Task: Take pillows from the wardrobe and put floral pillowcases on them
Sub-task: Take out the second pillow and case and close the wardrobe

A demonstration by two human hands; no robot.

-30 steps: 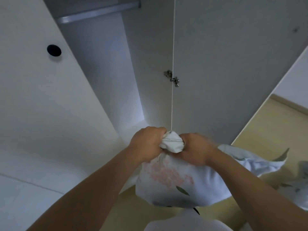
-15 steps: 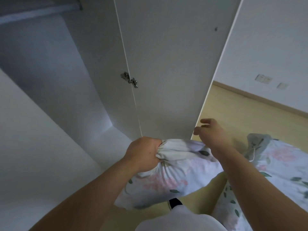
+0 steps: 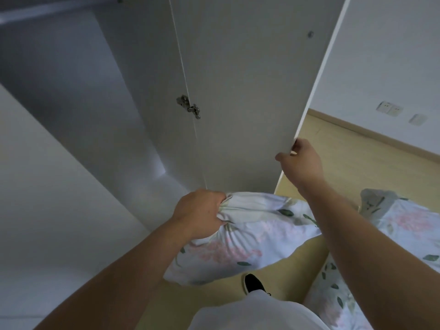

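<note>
My left hand (image 3: pixel 198 214) grips the bunched end of a pillow in a floral pillowcase (image 3: pixel 247 236), which hangs low in front of the open white wardrobe (image 3: pixel 100 110). My right hand (image 3: pixel 301 163) holds the outer edge of the wardrobe door (image 3: pixel 245 86), thumb on the inner face, fingers curled round the edge. More floral-covered pillows (image 3: pixel 409 225) lie on the floor at the right, partly behind my right forearm.
The wardrobe's inside is bare, with a rail (image 3: pixel 47 9) at the top and a metal hinge (image 3: pixel 189 108) on the door. Yellow wooden floor (image 3: pixel 352 158) stretches right to a white wall with sockets (image 3: pixel 390 109). My black shoe (image 3: pixel 253 283) shows below.
My right hand let go of the pillowcase, rose to the right and took hold of the door's edge. The view swung right, showing more floor and the pillows lying there.
</note>
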